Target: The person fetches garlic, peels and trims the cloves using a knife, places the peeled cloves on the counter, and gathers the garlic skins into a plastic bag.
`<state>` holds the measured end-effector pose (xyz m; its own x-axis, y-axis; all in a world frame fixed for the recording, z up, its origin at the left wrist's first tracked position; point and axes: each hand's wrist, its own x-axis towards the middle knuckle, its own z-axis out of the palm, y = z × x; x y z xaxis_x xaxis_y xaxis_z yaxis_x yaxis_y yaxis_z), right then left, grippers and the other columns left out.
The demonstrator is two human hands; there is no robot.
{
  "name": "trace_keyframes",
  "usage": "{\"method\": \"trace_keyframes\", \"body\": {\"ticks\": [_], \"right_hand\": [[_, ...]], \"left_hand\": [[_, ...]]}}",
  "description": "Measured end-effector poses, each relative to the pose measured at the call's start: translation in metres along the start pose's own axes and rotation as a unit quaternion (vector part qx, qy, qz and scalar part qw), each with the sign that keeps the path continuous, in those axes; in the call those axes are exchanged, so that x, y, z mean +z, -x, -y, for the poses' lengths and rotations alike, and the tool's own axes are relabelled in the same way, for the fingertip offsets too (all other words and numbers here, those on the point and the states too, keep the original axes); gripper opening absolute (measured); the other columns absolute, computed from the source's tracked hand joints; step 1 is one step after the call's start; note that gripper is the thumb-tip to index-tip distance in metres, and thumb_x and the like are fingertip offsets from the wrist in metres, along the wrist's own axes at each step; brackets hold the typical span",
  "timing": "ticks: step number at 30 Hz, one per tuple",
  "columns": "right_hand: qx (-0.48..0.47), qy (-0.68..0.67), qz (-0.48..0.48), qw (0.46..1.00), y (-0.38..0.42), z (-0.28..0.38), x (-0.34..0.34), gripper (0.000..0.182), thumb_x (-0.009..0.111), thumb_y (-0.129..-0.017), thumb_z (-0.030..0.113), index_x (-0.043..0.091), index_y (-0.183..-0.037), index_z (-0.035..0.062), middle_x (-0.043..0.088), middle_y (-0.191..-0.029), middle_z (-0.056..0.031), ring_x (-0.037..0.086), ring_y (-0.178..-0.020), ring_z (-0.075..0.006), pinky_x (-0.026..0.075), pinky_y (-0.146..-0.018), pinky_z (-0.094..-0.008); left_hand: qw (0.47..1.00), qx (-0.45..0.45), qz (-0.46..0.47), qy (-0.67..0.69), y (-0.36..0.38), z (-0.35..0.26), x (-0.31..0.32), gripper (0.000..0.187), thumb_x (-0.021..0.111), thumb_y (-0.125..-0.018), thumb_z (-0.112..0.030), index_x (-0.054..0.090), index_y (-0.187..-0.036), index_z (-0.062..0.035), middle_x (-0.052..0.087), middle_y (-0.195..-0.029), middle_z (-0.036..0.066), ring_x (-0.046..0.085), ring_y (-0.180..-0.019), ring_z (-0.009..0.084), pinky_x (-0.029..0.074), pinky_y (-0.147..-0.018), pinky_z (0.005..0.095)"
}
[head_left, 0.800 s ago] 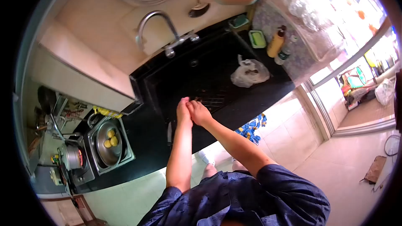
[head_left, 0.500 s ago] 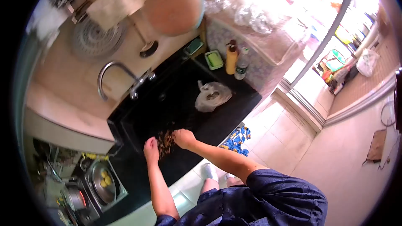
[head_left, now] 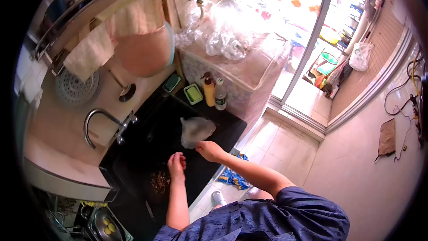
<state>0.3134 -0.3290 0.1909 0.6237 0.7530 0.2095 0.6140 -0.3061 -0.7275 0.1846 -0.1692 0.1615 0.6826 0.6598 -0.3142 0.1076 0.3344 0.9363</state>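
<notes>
My right hand (head_left: 210, 151) is at the lower edge of a translucent plastic bag (head_left: 196, 131) on the black counter, its fingers pinched together. Whether they grip the bag is too small to tell. Just left of it, my left hand (head_left: 177, 164) is raised over the counter with its fingers curled; nothing can be made out in it. A pile of small brown pieces (head_left: 159, 182) lies on the counter to the left of my left hand. Below the pile rests a thin knife-like object (head_left: 150, 209).
A curved faucet (head_left: 103, 112) stands behind the dark sink. A pump bottle (head_left: 208, 90), a clear bottle (head_left: 220, 94) and a green sponge dish (head_left: 193, 94) are at the back. The pan (head_left: 105, 225) with yellow pieces is lower left. Blue-patterned cloth (head_left: 234, 177) lies on the floor.
Both hands have moved from the brown pieces toward the plastic bag. The view has shifted right, and the thin knife-like object now shows beside the pile.
</notes>
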Motion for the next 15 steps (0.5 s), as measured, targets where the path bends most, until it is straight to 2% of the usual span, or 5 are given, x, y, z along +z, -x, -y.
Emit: {"method": "trace_keyframes", "body": {"ticks": [6, 9, 11, 13, 15], "right_hand": [[0.179, -0.073, -0.067, 0.979, 0.074, -0.112, -0.180, 0.022, 0.051, -0.091, 0.011, 0.067, -0.106, 0.0066, 0.070, -0.093, -0.0158, 0.067, -0.089, -0.0299, 0.052, -0.081, -0.0395], [0.245, -0.148, -0.109, 0.952, 0.095, -0.196, -0.291, 0.021, 0.051, -0.087, 0.009, 0.066, -0.101, 0.0042, 0.068, -0.083, -0.0128, 0.066, -0.079, -0.0212, 0.052, -0.074, -0.0337], [0.205, -0.173, -0.164, 0.949, 0.108, -0.281, -0.352, 0.019, 0.051, -0.086, 0.008, 0.067, -0.096, 0.0027, 0.066, -0.078, -0.0082, 0.061, -0.076, -0.0158, 0.050, -0.070, -0.0326], [0.209, -0.140, -0.185, 0.950, 0.137, -0.342, -0.426, 0.019, 0.051, -0.086, 0.011, 0.068, -0.088, 0.0018, 0.065, -0.073, -0.0066, 0.061, -0.071, -0.0168, 0.050, -0.067, -0.0332], [0.314, -0.093, -0.202, 0.923, 0.156, -0.353, -0.510, 0.022, 0.052, -0.084, 0.013, 0.070, -0.082, 0.0018, 0.065, -0.067, -0.0079, 0.062, -0.067, -0.0177, 0.050, -0.065, -0.0321]], "left_hand": [[0.977, -0.055, 0.202, 0.030, 0.026, 0.019, 0.177, 0.019, 0.058, -0.097, -0.026, 0.064, -0.092, -0.0087, 0.059, -0.072, 0.000, 0.047, -0.049, 0.0048, 0.032, -0.042, 0.0190], [0.980, -0.048, 0.182, -0.061, 0.010, 0.022, 0.243, 0.018, 0.059, -0.097, -0.024, 0.065, -0.092, -0.0072, 0.059, -0.072, 0.001, 0.047, -0.049, 0.0040, 0.034, -0.041, 0.0189], [0.978, -0.037, 0.171, -0.112, -0.015, 0.051, 0.267, 0.019, 0.060, -0.096, -0.024, 0.065, -0.092, -0.0059, 0.059, -0.070, 0.000, 0.046, -0.047, 0.0045, 0.033, -0.041, 0.0195], [0.977, -0.080, 0.123, -0.155, 0.000, 0.073, 0.298, 0.020, 0.060, -0.094, -0.025, 0.064, -0.085, -0.0075, 0.059, -0.067, 0.000, 0.047, -0.046, 0.0055, 0.034, -0.040, 0.0212], [0.969, -0.107, 0.118, -0.189, 0.014, 0.092, 0.326, 0.019, 0.061, -0.092, -0.025, 0.063, -0.082, -0.0083, 0.059, -0.066, 0.001, 0.048, -0.045, 0.0072, 0.035, -0.040, 0.0220]]}}
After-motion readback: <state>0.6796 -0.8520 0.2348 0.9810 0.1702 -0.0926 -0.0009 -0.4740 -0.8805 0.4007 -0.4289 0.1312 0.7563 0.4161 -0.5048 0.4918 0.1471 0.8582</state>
